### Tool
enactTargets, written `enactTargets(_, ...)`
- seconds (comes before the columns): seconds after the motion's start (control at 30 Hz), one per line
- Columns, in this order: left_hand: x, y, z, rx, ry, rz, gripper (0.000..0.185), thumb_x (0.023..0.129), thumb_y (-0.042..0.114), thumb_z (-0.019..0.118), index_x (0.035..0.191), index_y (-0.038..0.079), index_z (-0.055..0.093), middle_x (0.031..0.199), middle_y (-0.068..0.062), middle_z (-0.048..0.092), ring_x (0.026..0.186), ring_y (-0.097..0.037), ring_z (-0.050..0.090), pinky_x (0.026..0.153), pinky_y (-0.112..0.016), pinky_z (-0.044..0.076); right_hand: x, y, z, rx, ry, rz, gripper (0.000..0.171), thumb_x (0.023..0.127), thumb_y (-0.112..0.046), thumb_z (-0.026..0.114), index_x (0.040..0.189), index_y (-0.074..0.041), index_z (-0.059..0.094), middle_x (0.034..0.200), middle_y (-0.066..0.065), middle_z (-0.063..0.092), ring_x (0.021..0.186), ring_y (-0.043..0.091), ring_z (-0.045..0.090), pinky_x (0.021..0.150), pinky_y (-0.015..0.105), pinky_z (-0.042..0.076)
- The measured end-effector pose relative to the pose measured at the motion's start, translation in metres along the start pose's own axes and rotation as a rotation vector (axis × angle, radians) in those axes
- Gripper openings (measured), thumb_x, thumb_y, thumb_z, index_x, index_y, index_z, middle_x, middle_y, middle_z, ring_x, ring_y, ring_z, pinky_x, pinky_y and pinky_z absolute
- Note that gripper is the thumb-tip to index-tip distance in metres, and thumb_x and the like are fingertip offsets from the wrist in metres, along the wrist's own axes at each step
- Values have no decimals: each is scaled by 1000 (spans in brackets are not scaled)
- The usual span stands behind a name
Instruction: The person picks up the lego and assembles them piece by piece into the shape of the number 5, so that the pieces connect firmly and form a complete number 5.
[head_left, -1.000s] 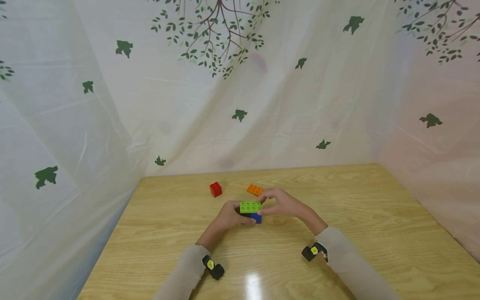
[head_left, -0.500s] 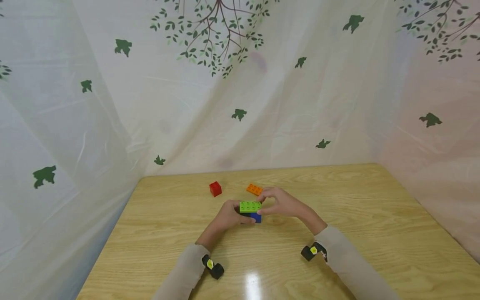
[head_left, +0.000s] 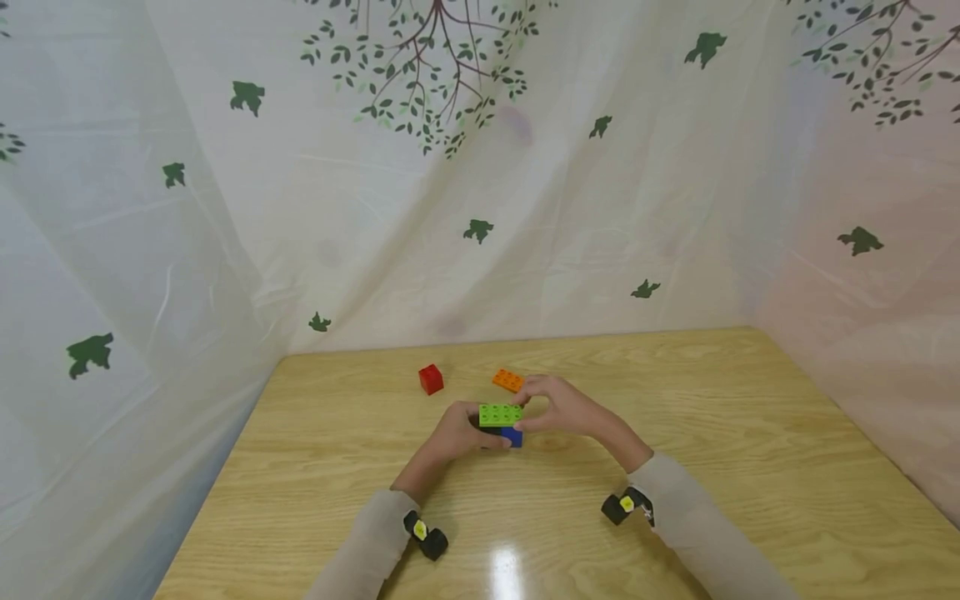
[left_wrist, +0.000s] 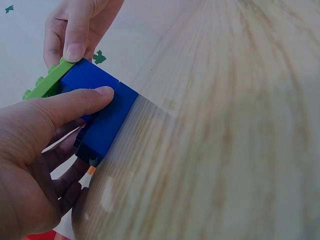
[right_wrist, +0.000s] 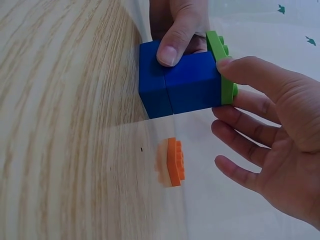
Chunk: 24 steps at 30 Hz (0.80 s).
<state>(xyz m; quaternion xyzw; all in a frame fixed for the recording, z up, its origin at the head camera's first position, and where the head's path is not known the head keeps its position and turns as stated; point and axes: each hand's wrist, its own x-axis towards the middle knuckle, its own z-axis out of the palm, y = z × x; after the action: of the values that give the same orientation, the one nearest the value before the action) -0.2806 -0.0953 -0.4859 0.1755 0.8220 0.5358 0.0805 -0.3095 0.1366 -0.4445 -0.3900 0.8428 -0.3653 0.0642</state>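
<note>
Nothing had shifted noticeably since the earlier frame: both hands stayed on the stack at mid-table. Left hand (head_left: 457,433) gripped the two blue plastic bricks (left_wrist: 102,115); right hand (head_left: 566,408) pinched the flat green studded plate (head_left: 501,414) atop them. Beyond lay a flat orange plate (head_left: 508,381) and, farther left, a red cube (head_left: 431,378).

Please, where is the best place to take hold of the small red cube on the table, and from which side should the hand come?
Probably from above, pinching two opposite side faces. The red cube stands alone on the table, apart from the orange plate and from both hands, so its flat sides are free all around. The left hand is nearer, though it now holds the blue blocks.
</note>
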Motion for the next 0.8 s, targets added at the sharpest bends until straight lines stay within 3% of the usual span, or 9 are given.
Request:
enactTargets(0.13, -10, 18, -1, -10, 6, 5, 33, 78, 4, 87, 110, 0, 77, 105, -16, 77, 90, -13, 69, 85, -30, 56, -2, -2, 0, 0, -3, 19, 30, 89, -24, 80, 113, -7, 77, 107, 5, 70, 104, 31, 64, 96, 55, 52)
enactTargets(0.23, -11, 19, 0, -24, 9, 5, 34, 78, 4, 86, 110, -1, 76, 106, -16, 77, 89, -13, 70, 83, -28, 56, -3, -5, 0, -7, -7, 28, 31, 89, -24, 80, 114, -6, 77, 107, 5, 69, 104, 34, 64, 95, 57, 52)
enactTargets(0.33, -10, 14, 2, -35, 7, 1, 33, 78, 3, 86, 110, -1, 77, 104, -17, 77, 86, -11, 69, 80, -26, 56, -4, -7, 0, -12, -8, 28, 32, 88, -22, 80, 116, -7, 76, 106, 5, 70, 103, 35, 64, 96, 58, 51)
enactTargets(0.57, 3, -12, 5, -24, 7, -14, 34, 78, 5, 87, 110, 1, 77, 105, -15, 78, 88, -11, 69, 81, -26, 56, -4, -10, 0, -24, -11, 47, 34, 88, -23, 81, 120, -11, 75, 107, 2, 71, 105, 30, 63, 99, 59, 49)
enactTargets(0.8, 6, -15, 2, -17, 0, 1, 36, 77, 12, 90, 110, 6, 78, 106, -10, 78, 91, -12, 70, 85, -29, 56, -2, -10, -1, -68, 3, 3, 33, 89, -21, 80, 119, -9, 76, 103, 2, 70, 101, 31, 63, 96, 54, 51)
